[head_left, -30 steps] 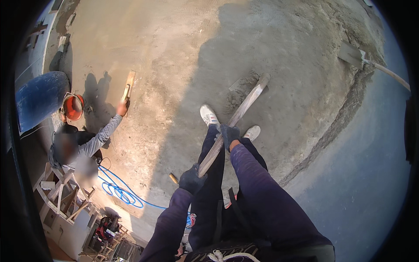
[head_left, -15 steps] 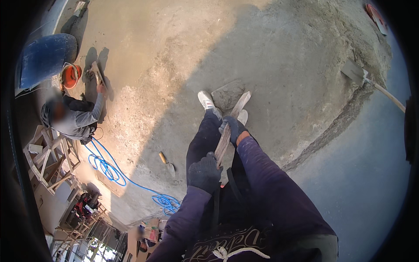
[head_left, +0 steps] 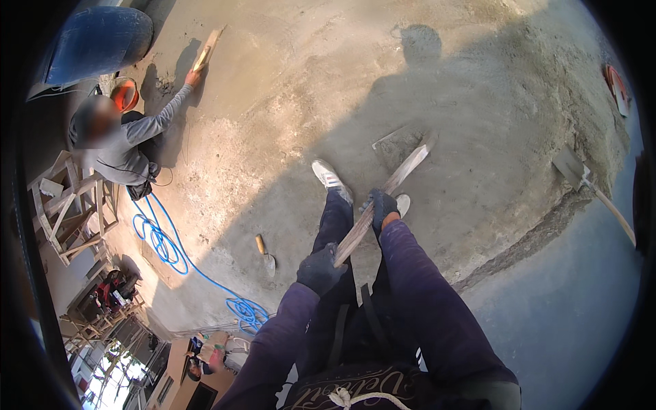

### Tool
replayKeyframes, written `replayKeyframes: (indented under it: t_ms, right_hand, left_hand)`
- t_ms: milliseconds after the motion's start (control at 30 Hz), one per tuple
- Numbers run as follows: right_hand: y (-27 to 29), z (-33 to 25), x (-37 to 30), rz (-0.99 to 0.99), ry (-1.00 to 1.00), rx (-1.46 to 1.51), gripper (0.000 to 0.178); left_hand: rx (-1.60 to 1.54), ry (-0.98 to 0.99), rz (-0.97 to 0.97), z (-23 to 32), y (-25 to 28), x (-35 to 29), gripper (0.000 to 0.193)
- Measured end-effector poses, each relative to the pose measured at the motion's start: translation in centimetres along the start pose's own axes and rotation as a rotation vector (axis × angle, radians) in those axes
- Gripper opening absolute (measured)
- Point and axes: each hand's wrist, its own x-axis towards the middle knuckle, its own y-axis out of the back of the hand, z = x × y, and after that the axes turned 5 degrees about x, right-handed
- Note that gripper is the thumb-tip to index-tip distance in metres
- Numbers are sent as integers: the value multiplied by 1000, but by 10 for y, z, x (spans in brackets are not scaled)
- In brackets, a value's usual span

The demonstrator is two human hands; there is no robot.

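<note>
Both gloved hands are wrapped round the pale wooden handle of a hoe (head_left: 411, 165). Its flat, mortar-coated blade lies low against the grey wet mortar (head_left: 471, 157) beyond my feet. My left hand (head_left: 321, 268) grips the near end of the handle, close to my thighs. Farther up, my right hand (head_left: 381, 207) is closed round the middle. The handle slants away from me to the right. My white shoes (head_left: 328, 175) stand on either side of it, the right one partly hidden behind the hand. The blade's edges blend into the mortar.
A trowel (head_left: 266, 255) lies left of my legs, beside blue hose (head_left: 161, 239). At left, a co-worker (head_left: 130, 147) crouches holding a wooden float (head_left: 208, 49), near an orange bucket (head_left: 125, 95) and blue barrel (head_left: 101, 42). A shovel (head_left: 572, 169) rests at right.
The hoe has moved away from me and to the right, blade included, with both hands still on it. The co-worker's arm has stretched farther out with the float.
</note>
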Motion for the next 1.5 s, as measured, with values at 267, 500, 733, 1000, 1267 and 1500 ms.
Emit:
replayKeyframes:
  t_ms: [267, 500, 733, 1000, 1267, 1500]
  right_hand:
    - [-29, 72, -21, 3, -404, 163, 12]
    - [-9, -28, -34, -120, -291, 30, 19]
    - [-82, -59, 19, 38, -119, 201, 19]
    - [-248, -88, 40, 74, -43, 209, 18]
    - [-432, -79, 40, -76, -197, 202, 17]
    - [-548, -57, 82, -28, -276, 69, 16]
  left_hand:
    - [78, 204, -127, -19, 21, -56, 54]
    - [-112, -27, 144, 63, 71, -21, 37]
    - [-124, -177, 58, -35, 191, 7, 38]
    - [-7, -244, 232, -150, 298, 41, 21]
    - [217, 0, 237, -204, 416, 31, 18]
    - [-119, -6, 364, -287, 471, 27, 29]
